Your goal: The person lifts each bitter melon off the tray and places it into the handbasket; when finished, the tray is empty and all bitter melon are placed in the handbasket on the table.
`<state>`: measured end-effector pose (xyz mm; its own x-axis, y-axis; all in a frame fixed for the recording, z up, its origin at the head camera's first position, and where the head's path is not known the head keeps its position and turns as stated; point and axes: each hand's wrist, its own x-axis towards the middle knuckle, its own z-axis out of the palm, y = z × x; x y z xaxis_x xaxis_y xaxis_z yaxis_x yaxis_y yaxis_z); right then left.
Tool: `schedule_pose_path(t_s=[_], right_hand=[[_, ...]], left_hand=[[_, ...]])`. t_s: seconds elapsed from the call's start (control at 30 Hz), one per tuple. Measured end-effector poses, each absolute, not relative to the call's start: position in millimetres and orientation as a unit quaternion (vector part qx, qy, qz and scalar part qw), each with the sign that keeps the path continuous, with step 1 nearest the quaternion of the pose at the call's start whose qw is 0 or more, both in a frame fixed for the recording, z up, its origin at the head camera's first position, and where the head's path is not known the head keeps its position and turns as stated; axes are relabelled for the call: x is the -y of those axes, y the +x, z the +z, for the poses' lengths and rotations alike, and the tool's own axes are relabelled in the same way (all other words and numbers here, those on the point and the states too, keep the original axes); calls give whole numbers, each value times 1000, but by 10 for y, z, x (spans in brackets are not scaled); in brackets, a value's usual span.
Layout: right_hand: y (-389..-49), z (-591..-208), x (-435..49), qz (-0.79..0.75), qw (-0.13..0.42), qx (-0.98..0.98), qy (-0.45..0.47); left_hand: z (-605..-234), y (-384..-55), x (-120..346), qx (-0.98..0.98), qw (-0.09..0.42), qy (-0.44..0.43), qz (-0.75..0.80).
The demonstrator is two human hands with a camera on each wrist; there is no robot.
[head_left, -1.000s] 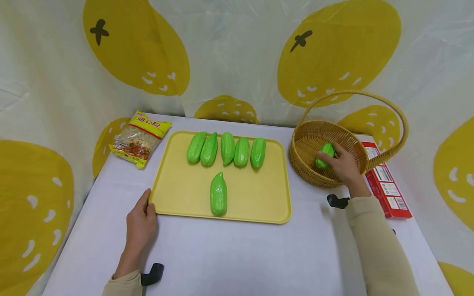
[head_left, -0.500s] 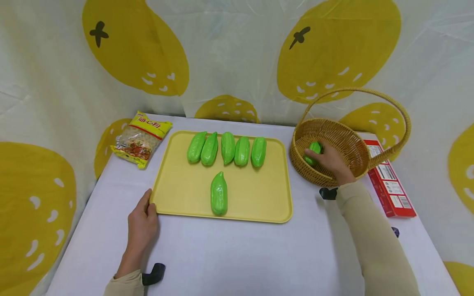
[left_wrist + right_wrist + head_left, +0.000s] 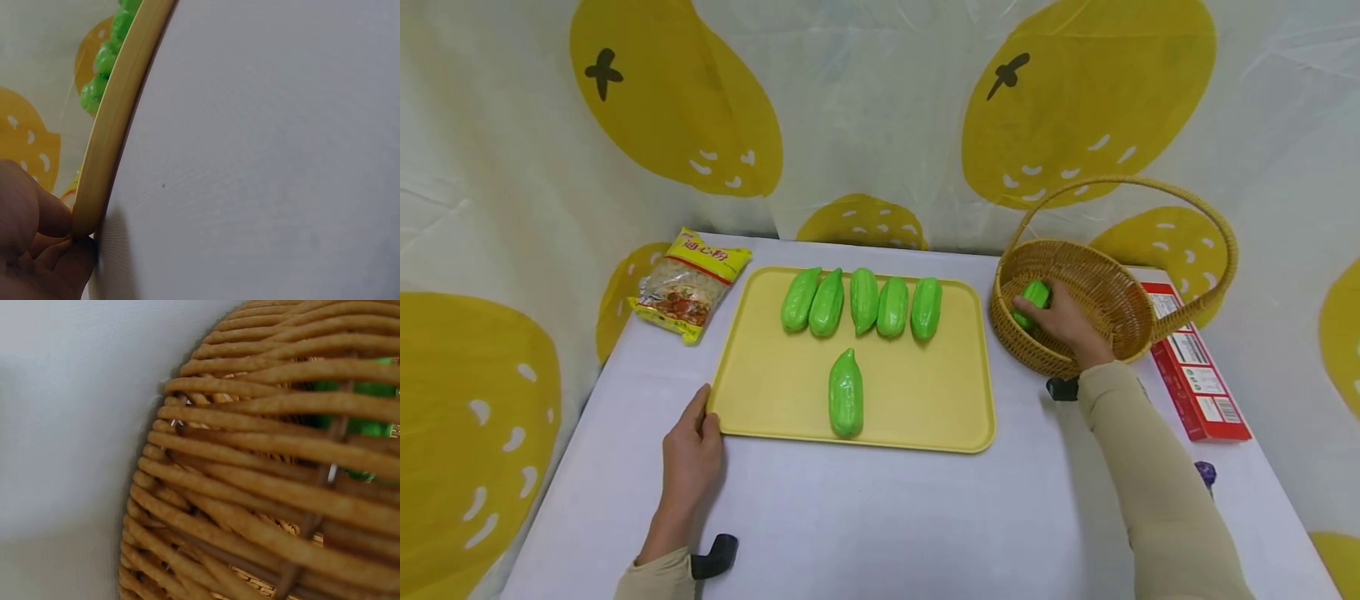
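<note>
My left hand (image 3: 691, 458) grips the near left corner of a yellow tray (image 3: 775, 387); the left wrist view shows thumb and fingers pinching its rim (image 3: 106, 144). On the tray, several glossy green ridged gourds stand in a row along the back, and a single gourd (image 3: 846, 396) lies near the front edge. My right hand (image 3: 1063, 319) reaches into a round wicker basket (image 3: 1120, 304) and holds a green ridged gourd (image 3: 1036, 294) low inside, by the left wall. In the right wrist view the basket's weave (image 3: 250, 450) hides the hand, with green showing through the gaps.
The basket's tall handle (image 3: 1213, 217) arches over its right side. A red box (image 3: 1202, 392) lies right of the basket, with a small purple thing (image 3: 1206, 472) nearer me. Behind the tray's left corner is a yellow pasta bag (image 3: 688, 287). A patterned cloth hangs behind.
My right hand, with the gourd, has shifted left inside the basket toward its left wall, mostly in the first half second. My left hand stays at the tray corner.
</note>
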<state>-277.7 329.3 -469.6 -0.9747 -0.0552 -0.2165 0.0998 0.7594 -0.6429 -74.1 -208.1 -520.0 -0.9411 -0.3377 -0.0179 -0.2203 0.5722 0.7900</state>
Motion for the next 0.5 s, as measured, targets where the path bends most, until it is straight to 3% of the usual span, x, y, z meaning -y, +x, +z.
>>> schedule_pose_path(t_s=[0.5], right_hand=[[-2769, -4684, -3293, -352, 122, -928, 8]], left_hand=[[-5165, -736, 2075, 884, 66, 153, -436]])
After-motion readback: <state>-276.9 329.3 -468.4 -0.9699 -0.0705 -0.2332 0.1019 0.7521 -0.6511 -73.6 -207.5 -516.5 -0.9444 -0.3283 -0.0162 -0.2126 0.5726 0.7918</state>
